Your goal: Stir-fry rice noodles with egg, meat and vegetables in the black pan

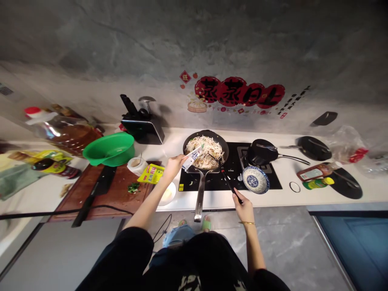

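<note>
A dark frying pan (pixel 225 145) sits on the left burner, its metal handle (pixel 200 198) pointing toward me. Pale, noodle-like strands (pixel 198 143) with bits of green fill it. My left hand (pixel 173 166) grips a white printed packet (pixel 194 155), tilted over the pan's near left side. Whether anything pours from it is too small to tell. In my right hand (pixel 244 208) is the black handle of a spatula (pixel 228 180). Its far end reaches into the strands, so its shape is partly hidden.
Left are a cutting board (pixel 68 198) with a cleaver (pixel 97 194), green basin (pixel 110 150), yellow packet (pixel 151 173), white jar (pixel 137 165) and knife block (pixel 145 131). Right are a patterned bowl (pixel 255 180), black saucepan (pixel 262 152), sauce bottles (pixel 317 171) and a black lid (pixel 347 184).
</note>
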A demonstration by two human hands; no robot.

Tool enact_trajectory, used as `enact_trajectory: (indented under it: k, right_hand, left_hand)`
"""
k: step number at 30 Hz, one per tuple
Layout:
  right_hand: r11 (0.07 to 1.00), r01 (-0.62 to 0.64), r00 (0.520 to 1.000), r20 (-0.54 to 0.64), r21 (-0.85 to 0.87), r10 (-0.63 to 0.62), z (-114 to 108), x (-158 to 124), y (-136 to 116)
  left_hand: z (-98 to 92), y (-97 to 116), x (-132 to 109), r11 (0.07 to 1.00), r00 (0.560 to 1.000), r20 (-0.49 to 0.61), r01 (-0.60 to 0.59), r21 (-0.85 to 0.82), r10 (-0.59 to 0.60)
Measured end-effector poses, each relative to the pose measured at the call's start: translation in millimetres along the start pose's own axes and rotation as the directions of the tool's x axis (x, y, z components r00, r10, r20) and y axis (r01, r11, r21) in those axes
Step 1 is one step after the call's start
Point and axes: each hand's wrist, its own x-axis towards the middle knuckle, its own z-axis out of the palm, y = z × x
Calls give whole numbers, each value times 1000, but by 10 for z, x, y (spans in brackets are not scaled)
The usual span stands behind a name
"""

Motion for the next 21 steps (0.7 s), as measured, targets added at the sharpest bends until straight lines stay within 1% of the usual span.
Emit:
enact_trajectory:
  k: [3,5,8,10,12,15,18,21]
  right_hand:
    - [1000,-1,1000,8,2,1,0,3,0]
    - [1000,-11,1000,8,1,11,-2,4,-4]
    - [1000,-5,1000,4,-1,5,-5,5,-10]
    - [1000,6,1000,-2,-4,-6,-5,8,-12]
    - [1000,14,1000,-7,-5,-14,-6,14,-12]
    - [1000,27,1000,-8,-8,-27,-8,24,-13]
    - [999,37,999,-12,-20,-37,-6,24,-16]
    - [998,49,999,-20,-47,-50,-10,25,-23]
  left_hand:
    - [3,-34,9,1000,1000,-11,-6,-28,5]
    - [-31,-33,82,999,1000,-28,-2,-44,1]
    - [-100,2,303,997,988,-142,48,-62,-56]
    - [-114,29,496,996,977,-204,53,-74,-67]
    - [-76,43,682,997,980,-194,35,-67,-48]
    - [47,26,873,998,992,-120,21,-51,-27]
    - [161,-24,943,998,993,-119,19,-58,-26]
    - [224,-65,953,998,992,-125,-1,-58,-6]
